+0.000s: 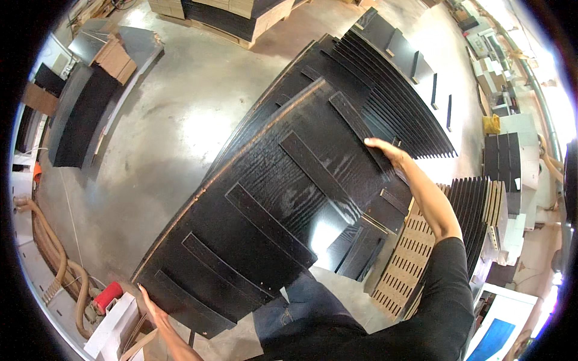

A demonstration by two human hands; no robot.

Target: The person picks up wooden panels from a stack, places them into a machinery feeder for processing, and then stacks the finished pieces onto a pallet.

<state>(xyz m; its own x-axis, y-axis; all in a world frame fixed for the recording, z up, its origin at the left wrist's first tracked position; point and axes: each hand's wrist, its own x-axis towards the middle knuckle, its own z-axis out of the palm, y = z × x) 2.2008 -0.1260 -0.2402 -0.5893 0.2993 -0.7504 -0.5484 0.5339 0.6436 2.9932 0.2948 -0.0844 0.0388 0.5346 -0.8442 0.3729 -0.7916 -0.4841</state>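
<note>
A large black wooden panel [253, 174] with several raised black slats across it is held tilted in front of me. Its near-left corner rests against my left hand [155, 313], whose thumb lies along the edge while the other fingers are hidden. At the far right, my right hand [386, 151] grips the panel's other side, its fingers partly behind a slat. One long edge of the panel shows a bare brown wood strip. Just beyond it lies a stack of similar black panels [301, 57], with a row of black slats [385, 78] set closely side by side.
Right of me stands a slotted light-brown board [409, 259] beside stacked black panels [469, 210]. Another dark stack [90, 114] stands at far left, a loaded wooden pallet [253, 27] at the back. Beige hoses [54, 259] and a red spool [108, 296] lie at lower left.
</note>
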